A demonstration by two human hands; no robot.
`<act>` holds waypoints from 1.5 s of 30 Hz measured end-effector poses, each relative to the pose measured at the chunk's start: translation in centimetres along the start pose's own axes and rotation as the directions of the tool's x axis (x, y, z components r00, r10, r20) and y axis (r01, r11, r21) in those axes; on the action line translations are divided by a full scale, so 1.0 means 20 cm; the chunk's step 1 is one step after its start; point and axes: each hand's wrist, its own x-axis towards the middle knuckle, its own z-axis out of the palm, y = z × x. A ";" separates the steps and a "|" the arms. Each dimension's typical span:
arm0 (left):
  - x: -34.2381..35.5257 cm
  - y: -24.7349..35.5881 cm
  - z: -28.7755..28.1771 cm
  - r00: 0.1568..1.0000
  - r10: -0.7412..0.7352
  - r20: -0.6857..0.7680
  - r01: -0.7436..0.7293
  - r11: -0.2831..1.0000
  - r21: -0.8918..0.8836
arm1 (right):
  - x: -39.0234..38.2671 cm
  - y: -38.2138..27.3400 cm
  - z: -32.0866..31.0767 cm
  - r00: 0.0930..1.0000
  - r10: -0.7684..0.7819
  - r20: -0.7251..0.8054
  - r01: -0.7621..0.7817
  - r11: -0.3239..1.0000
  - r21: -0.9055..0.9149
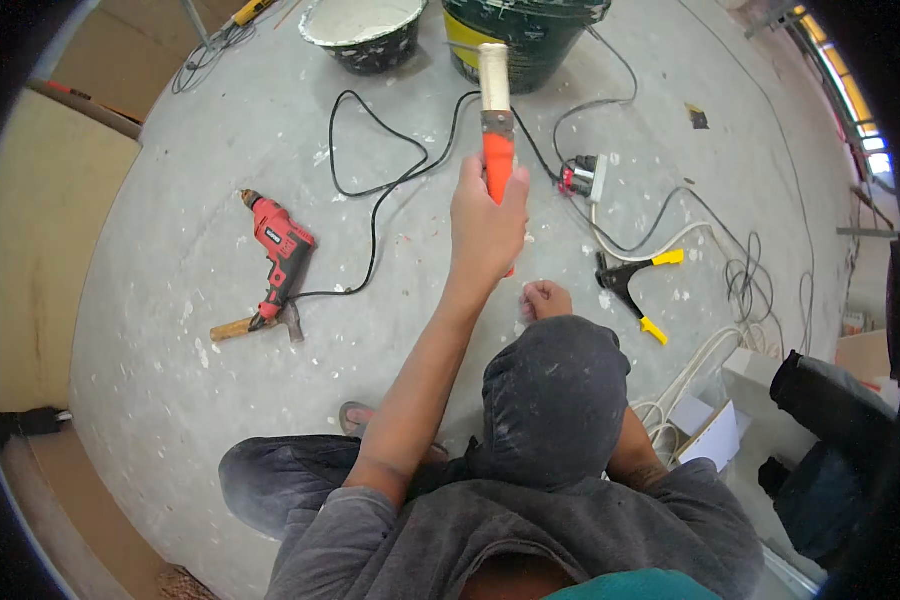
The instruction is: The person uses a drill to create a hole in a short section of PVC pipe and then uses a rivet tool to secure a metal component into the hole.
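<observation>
My left hand (485,225), closed, holds up an orange-handled tool (500,165) with a dark, worn metal collar and a cream-coloured upper end. Its exact kind I cannot make out. A bit of orange shows below the hand. Beyond my raised knee, low near the floor, my right hand (547,299) has its fingers curled together; what they hold, if anything, is hidden. To its right a black spring clamp with yellow tips (625,284) lies on the floor. Off to the left lies a red and black power drill (284,245), its base against a wooden-handled hammer (234,329).
A black tub of whitish material (375,58) and a dark bucket (545,58) stand at the far side. Black cords cross the floor to a white power strip (598,178). Coiled cables (750,275) and an open white box (710,433) lie at the right; boards (55,230) stand left.
</observation>
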 end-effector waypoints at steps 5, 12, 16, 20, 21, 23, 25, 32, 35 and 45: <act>0.02 -0.04 -0.01 0.977 0.189 -0.100 -0.164 0.962 0.217 | 0.01 -0.06 0.00 0.997 0.068 0.029 -0.071 0.992 0.105; 0.15 -0.21 -0.07 0.953 0.247 -0.177 -0.170 0.915 0.365 | 0.04 -0.19 -0.02 0.997 -0.067 -0.029 0.065 0.996 -0.068; 0.17 -0.64 -0.26 0.978 0.057 -0.201 0.094 0.737 0.670 | 0.10 -0.13 -0.04 0.987 -0.156 0.041 0.161 0.971 -0.176; 0.07 -0.96 -0.33 0.983 -0.032 -0.178 0.163 0.580 0.798 | 0.23 -0.11 -0.12 0.951 -0.308 0.042 0.287 0.819 -0.497; 0.04 -1.01 -0.31 0.981 -0.056 -0.188 0.185 0.584 0.790 | 0.23 -0.07 -0.17 0.931 -0.363 0.034 0.303 0.720 -0.624; 0.05 -1.01 -0.41 0.990 -0.072 -0.120 0.140 0.551 0.823 | 0.17 -0.12 0.01 0.956 -0.292 0.005 0.266 0.866 -0.423; 0.05 -1.00 -0.44 0.990 -0.046 -0.136 0.139 0.535 0.833 | 0.17 -0.08 0.05 0.944 -0.329 0.005 0.290 0.825 -0.485; 0.03 -1.03 -0.34 0.992 -0.038 -0.120 0.124 0.454 0.883 | 0.27 -0.07 0.03 0.932 -0.361 -0.008 0.317 0.830 -0.459; 0.01 -1.07 -0.39 0.996 -0.010 -0.086 0.079 0.518 0.852 | 0.23 -0.11 0.08 0.920 -0.389 -0.048 0.300 0.776 -0.555; 0.02 -1.10 -0.45 0.989 0.038 -0.146 0.077 0.707 0.703 | 0.15 -0.12 0.24 0.962 -0.272 0.037 0.267 0.895 -0.357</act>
